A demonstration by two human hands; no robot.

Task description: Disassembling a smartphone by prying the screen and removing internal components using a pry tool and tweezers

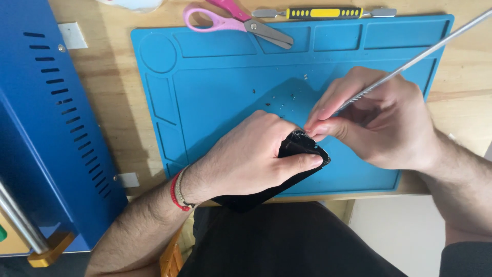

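Wooden bench w/ blue silicone mat (215, 87). Left hand (246, 159) clamps a black phone (302, 149) at mat's front edge. Right hand (379, 120) pinches a thin metal rod (430, 48), tip at phone's top corner, prob. touching. Pink scissors (230, 20) and yellow pry tool (323, 12) lie at the back.

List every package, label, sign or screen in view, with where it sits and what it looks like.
Phone: a dark slab with a black screen, damaged at its top corner, gripped by the left hand at the near edge of the blue mat; the right hand works that corner with a thin metal tool.
No packages, labels or signs show.
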